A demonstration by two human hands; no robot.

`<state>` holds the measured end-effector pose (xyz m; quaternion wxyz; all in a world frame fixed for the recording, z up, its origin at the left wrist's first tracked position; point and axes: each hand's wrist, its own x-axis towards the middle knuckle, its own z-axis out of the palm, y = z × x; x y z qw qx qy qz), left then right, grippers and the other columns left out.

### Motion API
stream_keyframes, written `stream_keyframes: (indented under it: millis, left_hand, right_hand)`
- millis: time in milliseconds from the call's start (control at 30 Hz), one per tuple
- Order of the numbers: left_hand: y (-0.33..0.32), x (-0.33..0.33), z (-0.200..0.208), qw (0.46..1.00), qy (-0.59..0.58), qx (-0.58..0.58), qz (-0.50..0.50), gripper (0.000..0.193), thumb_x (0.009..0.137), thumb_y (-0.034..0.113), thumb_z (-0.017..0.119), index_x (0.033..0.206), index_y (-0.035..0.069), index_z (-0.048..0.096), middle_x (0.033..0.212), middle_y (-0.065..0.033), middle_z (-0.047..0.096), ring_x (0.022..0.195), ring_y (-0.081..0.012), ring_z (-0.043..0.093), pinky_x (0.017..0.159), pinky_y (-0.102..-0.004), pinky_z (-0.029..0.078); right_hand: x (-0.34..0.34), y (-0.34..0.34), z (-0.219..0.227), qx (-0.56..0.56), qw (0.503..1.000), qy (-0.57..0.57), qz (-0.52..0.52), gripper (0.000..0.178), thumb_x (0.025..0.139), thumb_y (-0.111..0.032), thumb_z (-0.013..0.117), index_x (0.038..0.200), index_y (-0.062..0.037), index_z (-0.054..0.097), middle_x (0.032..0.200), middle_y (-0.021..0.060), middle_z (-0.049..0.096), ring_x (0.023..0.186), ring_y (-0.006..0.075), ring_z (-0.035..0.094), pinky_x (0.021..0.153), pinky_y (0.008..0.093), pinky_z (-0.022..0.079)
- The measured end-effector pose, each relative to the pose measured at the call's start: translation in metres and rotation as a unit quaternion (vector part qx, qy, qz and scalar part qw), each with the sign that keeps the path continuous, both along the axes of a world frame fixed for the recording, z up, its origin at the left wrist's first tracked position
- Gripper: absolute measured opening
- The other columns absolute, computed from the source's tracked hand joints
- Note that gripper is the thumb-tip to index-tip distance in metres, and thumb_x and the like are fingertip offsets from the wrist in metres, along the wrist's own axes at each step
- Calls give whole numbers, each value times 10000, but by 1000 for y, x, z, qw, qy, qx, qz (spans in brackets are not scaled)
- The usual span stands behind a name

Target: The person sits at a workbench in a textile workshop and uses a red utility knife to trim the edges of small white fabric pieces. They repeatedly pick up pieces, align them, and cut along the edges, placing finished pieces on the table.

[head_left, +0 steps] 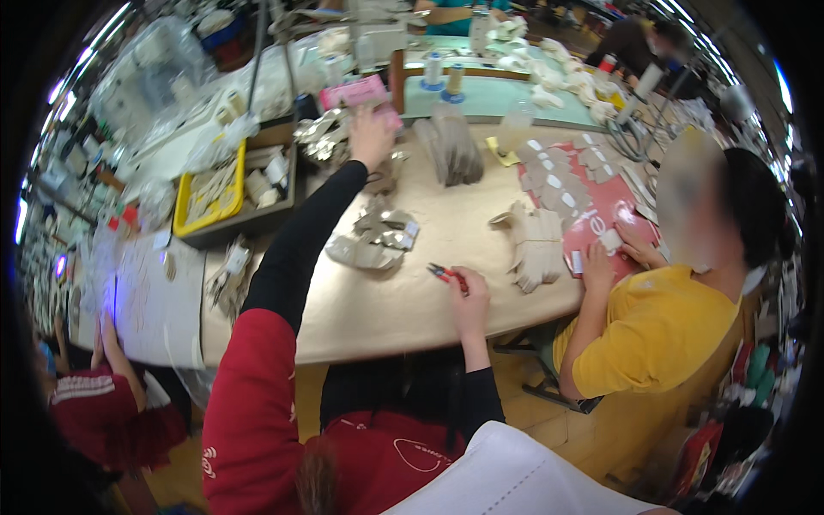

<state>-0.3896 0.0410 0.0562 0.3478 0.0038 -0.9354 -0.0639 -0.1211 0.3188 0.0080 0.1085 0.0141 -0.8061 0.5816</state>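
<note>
My left hand (371, 137) is stretched far across the beige table (412, 305) and rests on a pink box (360, 93) at the back, fingers over its near edge. A heap of silvery pieces (319, 137) lies just left of that hand. My right hand (469, 296) sits near the table's front edge, closed around small red-handled snips (448, 275). Between my hands lies a pile of grey-beige cut pieces (373, 240).
A person in a yellow top (661, 330) sits at the right, both hands on a red sheet (601, 210) covered with small pieces. A yellow tray (209, 193) and a wooden box (266, 184) stand at the left. Another stack of pieces (534, 245) lies mid-table.
</note>
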Motion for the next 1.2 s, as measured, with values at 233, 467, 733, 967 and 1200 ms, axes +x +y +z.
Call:
stream_keyframes:
  millis: [233, 467, 733, 967, 1200]
  left_hand:
    - [-39, -76, -36, 980, -160, -88, 81, 468, 991, 476, 399, 1118, 163, 724, 1221, -204, 649, 1239, -380, 547, 1147, -597, 196]
    - [-55, -87, -14, 975, -214, 42, 50, 518, 1024, 416, 346, 1144, 45, 688, 1181, -179, 674, 1112, -329, 636, 1031, -569, 371]
    - [-20, 19, 52, 680, 138, 666, -272, 293, 902, 78, 701, 1189, 34, 668, 1213, -46, 668, 1039, -93, 616, 848, -258, 489]
    - [71, 178, 52, 508, -32, 812, -286, 580, 886, -38, 659, 1392, 99, 412, 1074, -28, 626, 978, -122, 618, 816, -264, 500]
    - [121, 298, 11, 512, -191, 814, -196, 521, 920, 9, 647, 1400, 23, 444, 1082, -41, 650, 994, -129, 644, 879, -299, 520]
  right_hand:
    - [-11, 2, -5, 90, 990, 102, -32, 90, 832, -14, 659, 907, -30, 705, 884, 104, 690, 861, 271, 650, 785, 348, 517]
    - [-10, 3, -3, 106, 990, 85, -36, 49, 845, -82, 659, 877, -64, 692, 862, 76, 680, 867, 279, 638, 817, 387, 471]
    - [-10, -1, -3, 82, 993, 80, -34, 55, 841, -55, 649, 859, -46, 700, 854, 101, 689, 839, 296, 641, 798, 396, 477]
    - [-2, -1, 4, -57, 998, 3, -33, 162, 884, -80, 659, 1037, -34, 688, 953, 113, 684, 876, 268, 654, 820, 358, 495]
    - [34, 6, 17, -30, 975, 213, -57, 213, 897, -108, 669, 1080, 1, 663, 1054, 130, 677, 965, 265, 631, 840, 356, 507]
